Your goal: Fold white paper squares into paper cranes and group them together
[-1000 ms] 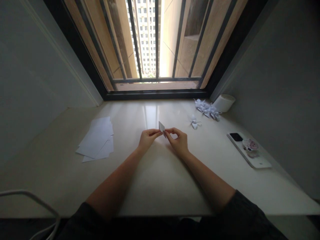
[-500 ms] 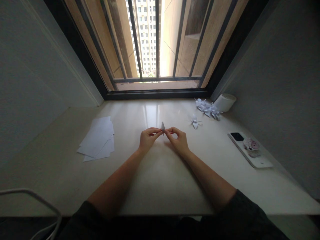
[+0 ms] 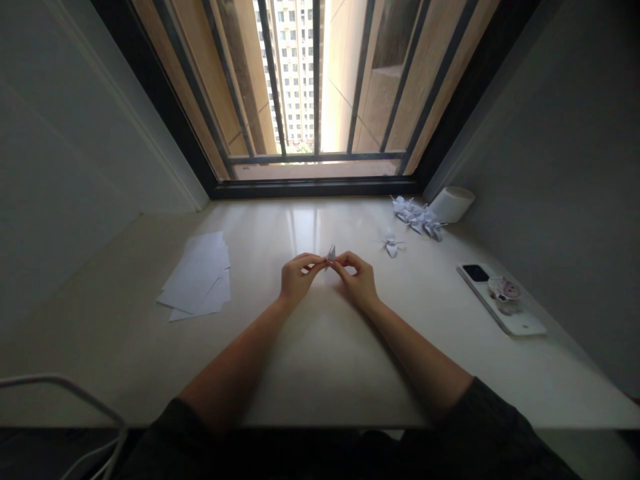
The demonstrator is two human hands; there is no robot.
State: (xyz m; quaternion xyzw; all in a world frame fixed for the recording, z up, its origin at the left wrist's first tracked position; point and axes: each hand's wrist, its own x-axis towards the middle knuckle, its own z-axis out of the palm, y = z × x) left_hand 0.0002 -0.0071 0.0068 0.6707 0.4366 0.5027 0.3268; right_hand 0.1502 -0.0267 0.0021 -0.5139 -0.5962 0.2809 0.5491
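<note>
A small folded piece of paper (image 3: 331,252) is pinched between my two hands, a little above the pale sill. My left hand (image 3: 297,277) grips its left side between thumb and fingers. From the other side, my right hand (image 3: 357,279) pinches it the same way, and the fingertips of both hands nearly meet. The paper's lower part is mostly hidden by the fingers. A folded paper crane (image 3: 391,245) rests beyond my right hand, and several more paper cranes (image 3: 417,219) lie in a cluster behind it.
On the left lies a loose stack of white paper sheets (image 3: 196,277). A phone (image 3: 520,321) with a round grip is on the right. A white cylindrical object (image 3: 453,204) sits by the right wall. The barred window (image 3: 315,189) bounds the back; a white cable (image 3: 65,383) crosses the lower left.
The folded paper has turned slightly between my fingers and shows more of its pointed shape. Both hands keep their pinch in nearly the same place.
</note>
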